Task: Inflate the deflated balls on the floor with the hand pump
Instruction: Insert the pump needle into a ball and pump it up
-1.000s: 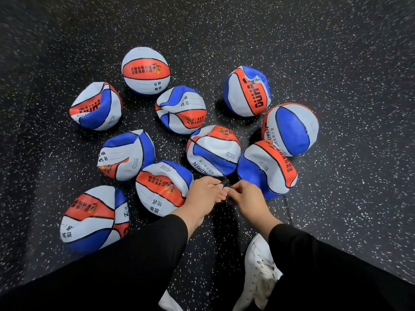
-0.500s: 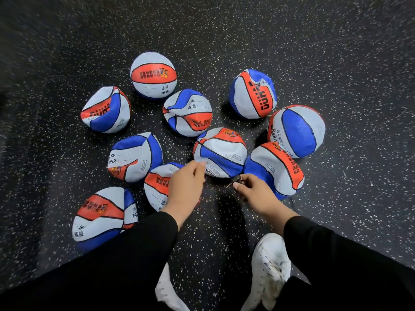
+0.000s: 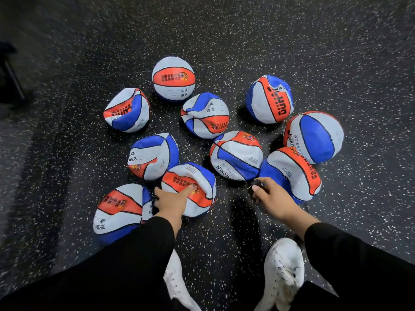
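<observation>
Several crumpled red, white and blue balls lie clustered on the dark speckled floor. My left hand (image 3: 171,199) rests with spread fingers on the near deflated ball (image 3: 197,187), touching its red panel. My right hand (image 3: 270,197) pinches a small dark pump nozzle with a needle (image 3: 254,184), held just in front of the ball marked DREN (image 3: 235,156) and beside the right-hand ball (image 3: 292,173). The pump body is hidden from view.
My two white shoes (image 3: 283,272) stand close below the hands. More balls lie at the near left (image 3: 119,209), the far middle (image 3: 173,78) and the far right (image 3: 314,136). A dark object (image 3: 9,75) stands at the left edge.
My hands, together a second ago, have parted. The left hand moved left and down onto the near ball; the right hand stayed holding the nozzle. The view shifted slightly.
</observation>
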Available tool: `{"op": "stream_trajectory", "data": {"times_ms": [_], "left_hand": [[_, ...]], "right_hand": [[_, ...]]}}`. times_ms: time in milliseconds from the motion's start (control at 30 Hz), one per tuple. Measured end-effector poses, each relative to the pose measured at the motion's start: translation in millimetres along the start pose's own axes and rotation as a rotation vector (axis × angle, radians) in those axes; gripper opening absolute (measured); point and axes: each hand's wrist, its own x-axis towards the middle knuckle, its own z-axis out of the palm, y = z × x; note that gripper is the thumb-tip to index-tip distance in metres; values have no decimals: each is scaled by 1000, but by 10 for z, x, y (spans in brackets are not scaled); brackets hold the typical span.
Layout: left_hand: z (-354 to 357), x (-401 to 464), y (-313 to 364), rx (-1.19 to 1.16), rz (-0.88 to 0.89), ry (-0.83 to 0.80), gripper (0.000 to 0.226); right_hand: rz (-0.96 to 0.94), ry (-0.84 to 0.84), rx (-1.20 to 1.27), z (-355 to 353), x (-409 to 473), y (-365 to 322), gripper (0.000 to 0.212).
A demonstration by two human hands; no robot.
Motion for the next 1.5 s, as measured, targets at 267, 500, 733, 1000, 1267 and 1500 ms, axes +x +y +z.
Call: {"op": "stream_trajectory", "data": {"times_ms": [267, 500, 733, 1000, 1267, 1500], "left_hand": [[-95, 238, -136, -210, -240, -292, 83], [-117, 89, -142, -222, -147, -272, 75], [-444, -378, 188, -192, 113, -478, 48], [-1174, -1127, 1064, -28, 270, -708, 78], [-1835, -2353, 1285, -177, 576, -710, 70], [-1907, -2516, 1022, -295, 778, -651, 50]], "right_hand": [[7, -2, -34, 7, 43, -25, 7], [-38, 17, -86, 32, 9, -235, 13], [-45, -73, 172, 76, -129, -878, 59], [-5, -272, 830, -206, -644, -1842, 61], [-305, -58, 452, -305, -1373, -2243, 80], [-279, -36, 582, -363, -1777, -2401, 104]]}}
